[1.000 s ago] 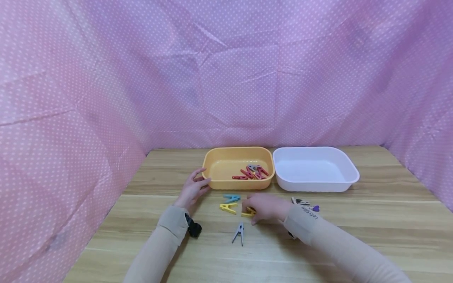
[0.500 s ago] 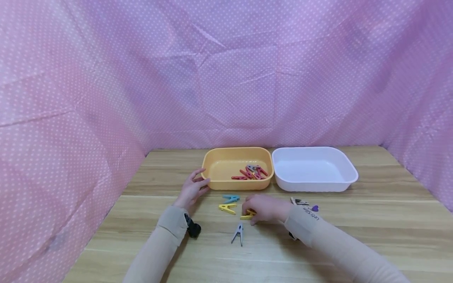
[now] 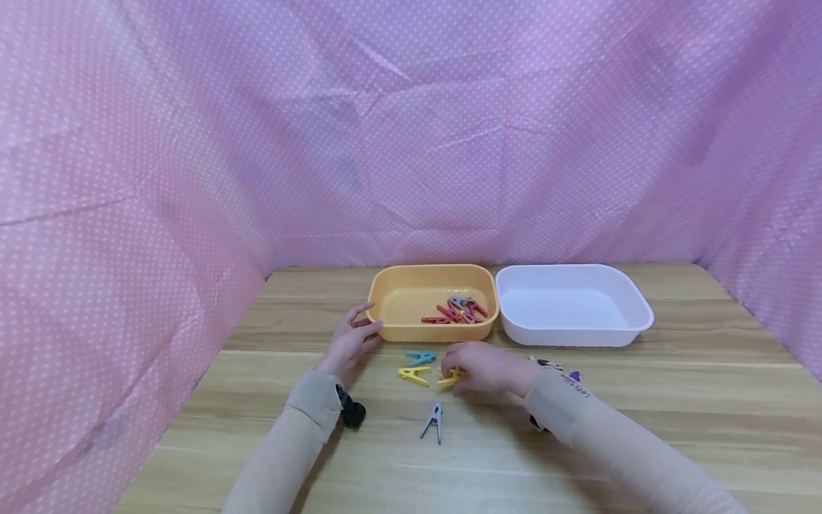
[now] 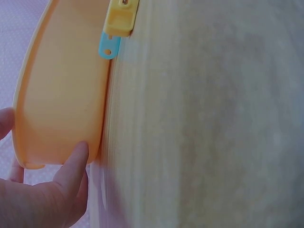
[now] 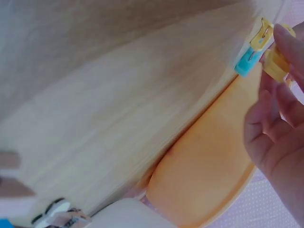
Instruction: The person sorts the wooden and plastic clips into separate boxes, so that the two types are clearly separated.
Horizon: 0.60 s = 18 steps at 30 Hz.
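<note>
In the head view my right hand (image 3: 481,368) pinches a yellow clothespin (image 3: 449,382) just in front of the orange bin (image 3: 432,333). The right wrist view has this clothespin (image 5: 276,64) between thumb and fingers. My left hand (image 3: 349,346) holds the left end of the bin, its thumb against the outer wall (image 4: 66,95) in the left wrist view. Beside the right hand lie another yellow clothespin (image 3: 414,375) and a blue clothespin (image 3: 420,358). A grey clothespin (image 3: 433,422) lies nearer the front. Several red clothespins (image 3: 437,320) and a grey one are inside the bin.
A white bin (image 3: 571,337) stands to the right, side by side with the orange one. Small clips with a purple heart (image 3: 574,375) lie partly hidden behind the right wrist. Pink dotted cloth (image 3: 437,178) hangs behind the wooden table (image 3: 706,400).
My right hand has moved slightly up and toward the bins with the yellow clothespin in its fingers. The left hand stays at the orange bin's end.
</note>
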Each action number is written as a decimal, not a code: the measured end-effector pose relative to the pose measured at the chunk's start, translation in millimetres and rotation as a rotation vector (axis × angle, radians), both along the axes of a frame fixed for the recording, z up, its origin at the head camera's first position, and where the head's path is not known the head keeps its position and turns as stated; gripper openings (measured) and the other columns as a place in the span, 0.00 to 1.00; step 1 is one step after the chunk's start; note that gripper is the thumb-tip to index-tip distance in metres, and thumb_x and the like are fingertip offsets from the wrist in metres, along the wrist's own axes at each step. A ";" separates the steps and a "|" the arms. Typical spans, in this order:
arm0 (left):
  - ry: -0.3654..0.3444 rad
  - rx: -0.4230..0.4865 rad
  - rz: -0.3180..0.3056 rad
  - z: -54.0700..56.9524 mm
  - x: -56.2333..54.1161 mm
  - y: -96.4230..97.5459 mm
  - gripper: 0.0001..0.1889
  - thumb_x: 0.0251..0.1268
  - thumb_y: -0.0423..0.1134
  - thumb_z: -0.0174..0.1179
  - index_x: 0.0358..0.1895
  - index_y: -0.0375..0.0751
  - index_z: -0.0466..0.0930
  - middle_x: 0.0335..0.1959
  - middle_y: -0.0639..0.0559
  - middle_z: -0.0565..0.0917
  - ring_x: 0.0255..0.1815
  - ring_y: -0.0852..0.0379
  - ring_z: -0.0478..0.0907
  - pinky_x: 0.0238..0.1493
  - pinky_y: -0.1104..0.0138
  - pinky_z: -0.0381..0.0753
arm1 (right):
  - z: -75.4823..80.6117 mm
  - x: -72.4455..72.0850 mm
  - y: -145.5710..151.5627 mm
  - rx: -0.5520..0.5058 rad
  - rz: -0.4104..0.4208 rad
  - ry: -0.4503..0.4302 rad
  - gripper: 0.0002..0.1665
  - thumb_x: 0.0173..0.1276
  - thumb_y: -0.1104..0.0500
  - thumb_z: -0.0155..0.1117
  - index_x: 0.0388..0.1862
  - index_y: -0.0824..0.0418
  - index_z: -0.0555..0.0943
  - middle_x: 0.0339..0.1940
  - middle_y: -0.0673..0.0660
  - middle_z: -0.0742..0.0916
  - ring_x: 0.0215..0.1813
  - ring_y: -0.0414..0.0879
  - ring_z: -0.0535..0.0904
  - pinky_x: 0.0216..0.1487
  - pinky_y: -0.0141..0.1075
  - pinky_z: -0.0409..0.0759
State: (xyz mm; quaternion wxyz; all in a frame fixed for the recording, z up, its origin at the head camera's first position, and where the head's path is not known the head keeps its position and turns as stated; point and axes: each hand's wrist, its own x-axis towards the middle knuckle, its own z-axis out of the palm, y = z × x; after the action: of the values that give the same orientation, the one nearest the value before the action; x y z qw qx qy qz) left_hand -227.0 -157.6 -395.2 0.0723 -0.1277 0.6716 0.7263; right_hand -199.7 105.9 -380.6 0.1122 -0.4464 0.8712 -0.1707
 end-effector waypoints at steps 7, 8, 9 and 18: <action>-0.009 -0.015 0.016 -0.9 0.3 -0.3 0.28 0.66 0.29 0.56 0.69 0.46 0.63 0.55 0.41 0.64 0.48 0.53 0.72 0.60 0.59 0.74 | 2.5 -2.7 4.5 -0.073 -0.008 0.062 0.10 0.60 0.60 0.69 0.41 0.54 0.83 0.39 0.46 0.82 0.39 0.36 0.74 0.45 0.32 0.79; -0.006 -0.012 0.017 -0.9 0.2 -0.4 0.28 0.66 0.28 0.56 0.69 0.45 0.62 0.54 0.41 0.64 0.48 0.53 0.72 0.59 0.60 0.75 | 3.0 -3.1 5.4 -0.081 -0.007 0.067 0.10 0.60 0.60 0.68 0.41 0.54 0.83 0.39 0.46 0.82 0.39 0.36 0.75 0.45 0.32 0.79; -0.003 -0.008 0.017 -0.9 0.1 -0.3 0.28 0.66 0.28 0.55 0.69 0.45 0.62 0.54 0.41 0.64 0.47 0.54 0.72 0.58 0.60 0.75 | 3.6 -3.2 6.3 -0.088 -0.006 0.072 0.10 0.60 0.60 0.68 0.41 0.54 0.83 0.39 0.46 0.82 0.39 0.36 0.74 0.44 0.32 0.79; 0.008 0.012 0.006 -1.0 0.3 0.3 0.29 0.66 0.27 0.55 0.69 0.44 0.61 0.53 0.42 0.63 0.48 0.53 0.71 0.61 0.59 0.73 | 10.2 -2.8 14.3 -0.126 -0.016 0.080 0.10 0.59 0.61 0.68 0.40 0.55 0.82 0.38 0.46 0.81 0.37 0.36 0.73 0.42 0.32 0.78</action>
State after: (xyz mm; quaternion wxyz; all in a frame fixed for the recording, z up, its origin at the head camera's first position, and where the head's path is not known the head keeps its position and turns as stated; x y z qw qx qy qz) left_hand -226.7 -157.2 -396.2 0.0683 -0.1264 0.6670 0.7311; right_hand -202.4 120.1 -370.4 0.0478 -0.4520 0.8660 -0.2084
